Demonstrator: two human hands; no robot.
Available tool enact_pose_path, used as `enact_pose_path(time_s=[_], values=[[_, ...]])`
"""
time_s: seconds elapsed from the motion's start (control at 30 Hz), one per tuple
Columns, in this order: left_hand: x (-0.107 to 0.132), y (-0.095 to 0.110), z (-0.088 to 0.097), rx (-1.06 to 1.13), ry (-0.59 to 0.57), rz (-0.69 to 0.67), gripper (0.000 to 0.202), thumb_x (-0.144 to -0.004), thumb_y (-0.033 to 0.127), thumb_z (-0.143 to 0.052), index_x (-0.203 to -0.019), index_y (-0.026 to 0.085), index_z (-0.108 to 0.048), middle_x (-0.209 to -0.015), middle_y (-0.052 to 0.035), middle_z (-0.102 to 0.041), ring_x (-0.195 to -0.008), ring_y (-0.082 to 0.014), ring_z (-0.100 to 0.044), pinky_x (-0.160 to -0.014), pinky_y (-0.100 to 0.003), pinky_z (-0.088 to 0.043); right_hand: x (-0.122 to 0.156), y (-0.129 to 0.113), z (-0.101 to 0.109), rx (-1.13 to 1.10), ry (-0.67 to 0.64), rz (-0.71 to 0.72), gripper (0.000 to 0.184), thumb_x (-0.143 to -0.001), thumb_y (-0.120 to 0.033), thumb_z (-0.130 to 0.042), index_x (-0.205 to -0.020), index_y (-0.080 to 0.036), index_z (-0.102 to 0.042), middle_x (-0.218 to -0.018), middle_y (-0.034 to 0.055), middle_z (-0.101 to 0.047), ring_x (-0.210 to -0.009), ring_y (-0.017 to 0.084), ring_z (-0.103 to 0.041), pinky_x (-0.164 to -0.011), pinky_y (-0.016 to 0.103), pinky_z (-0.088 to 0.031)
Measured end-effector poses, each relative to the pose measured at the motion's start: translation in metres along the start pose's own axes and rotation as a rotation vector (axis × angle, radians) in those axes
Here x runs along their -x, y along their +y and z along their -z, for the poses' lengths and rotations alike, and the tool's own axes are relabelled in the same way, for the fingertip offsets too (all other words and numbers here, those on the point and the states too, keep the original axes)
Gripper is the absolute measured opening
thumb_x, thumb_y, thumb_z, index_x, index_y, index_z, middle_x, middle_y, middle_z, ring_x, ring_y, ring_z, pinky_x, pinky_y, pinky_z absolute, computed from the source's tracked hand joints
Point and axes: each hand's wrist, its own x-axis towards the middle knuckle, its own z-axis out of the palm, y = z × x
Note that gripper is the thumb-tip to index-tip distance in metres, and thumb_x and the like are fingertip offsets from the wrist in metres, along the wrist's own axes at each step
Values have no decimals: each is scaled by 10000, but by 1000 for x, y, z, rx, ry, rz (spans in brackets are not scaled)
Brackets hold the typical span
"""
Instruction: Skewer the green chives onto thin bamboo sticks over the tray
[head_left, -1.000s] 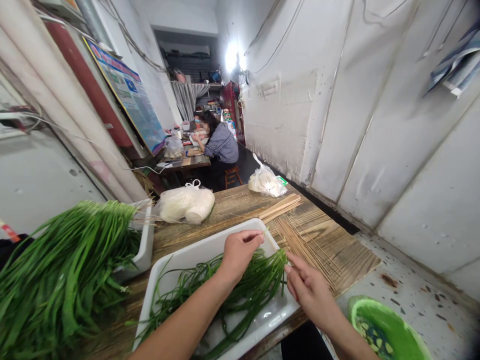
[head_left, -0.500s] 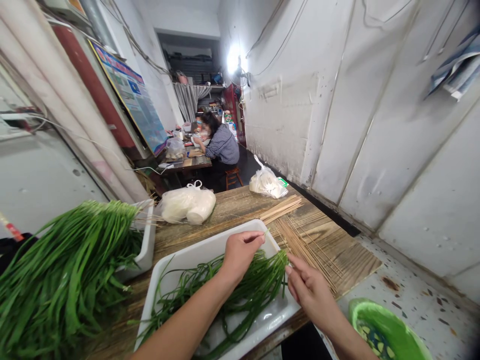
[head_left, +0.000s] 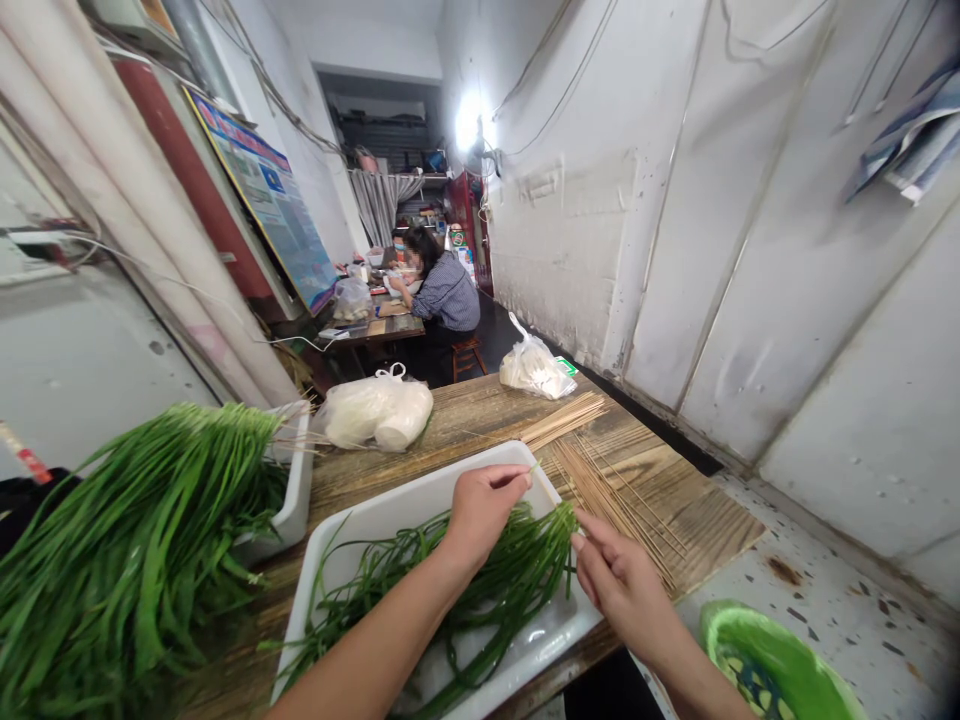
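A white rectangular tray (head_left: 375, 515) sits on the wooden table in front of me, with green chive stalks (head_left: 487, 580) lying across it. My left hand (head_left: 480, 505) hovers over the tray's far right part, fingers pinched on the tip of a thin green stalk. My right hand (head_left: 619, 580) is at the tray's right edge beside the cut ends of the chives, fingers closed on what looks like a thin bamboo skewer. Loose bamboo skewers (head_left: 607, 480) lie fanned on the table just beyond it.
A big heap of chives (head_left: 135, 540) fills a second white tray at the left. Two white plastic bags (head_left: 379, 410) (head_left: 534, 368) rest at the table's far end. A green basket (head_left: 772, 670) is at the lower right. A person (head_left: 442, 290) sits at another table further back.
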Motion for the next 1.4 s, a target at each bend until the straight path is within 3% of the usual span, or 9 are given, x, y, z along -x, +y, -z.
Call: enact_pose_path(time_s=[0.7,1.07,1.13,1.23,1.33,1.4], values=[[-1,-4,1,-32,16,-43,227,-621,303,-675,-796,167,-724,-837,-63,-722,-792,-214,-653,-776,-323,-487,-1,-4,-1,10,-3,-15,439,-861,-430,-457,-1139,-101,-539,-474,-83,-318,-405,71,-279,-391,195,-234],[4,0,1,-61,-29,-52,224,-633,303,-666,-806,173,-725,-846,-59,-721,-820,-217,-648,-806,-325,-479,-1,-2,-1,-7,11,-25,449,-857,-432,-465,-1153,-98,-518,-461,-90,-321,-393,71,-291,-383,187,-237],[9,2,-1,-56,-79,-38,225,-634,302,-664,-807,172,-726,-840,-59,-722,-810,-215,-650,-786,-311,-488,-1,-5,-1,14,31,-29,477,-857,-452,-449,-1160,-90,-513,-452,-88,-335,-391,74,-297,-383,188,-244],[16,9,-1,-50,-268,-43,210,-665,297,-636,-811,178,-729,-833,-54,-723,-788,-208,-654,-746,-295,-500,0,-6,0,9,54,-27,504,-867,-446,-432,-1208,-76,-468,-451,-93,-337,-390,74,-290,-385,188,-241],[14,17,10,-80,-499,-106,208,-700,273,-592,-837,196,-728,-869,-50,-719,-809,-206,-652,-760,-295,-494,3,-4,1,2,47,-9,484,-879,-419,-427,-1217,-74,-463,-457,-93,-326,-398,76,-297,-395,192,-247],[5,18,21,-167,-544,-143,227,-718,249,-554,-866,212,-723,-884,-41,-717,-824,-204,-650,-774,-295,-485,3,-2,1,14,32,8,453,-884,-401,-428,-1202,-83,-487,-463,-90,-325,-406,77,-305,-403,195,-254]])
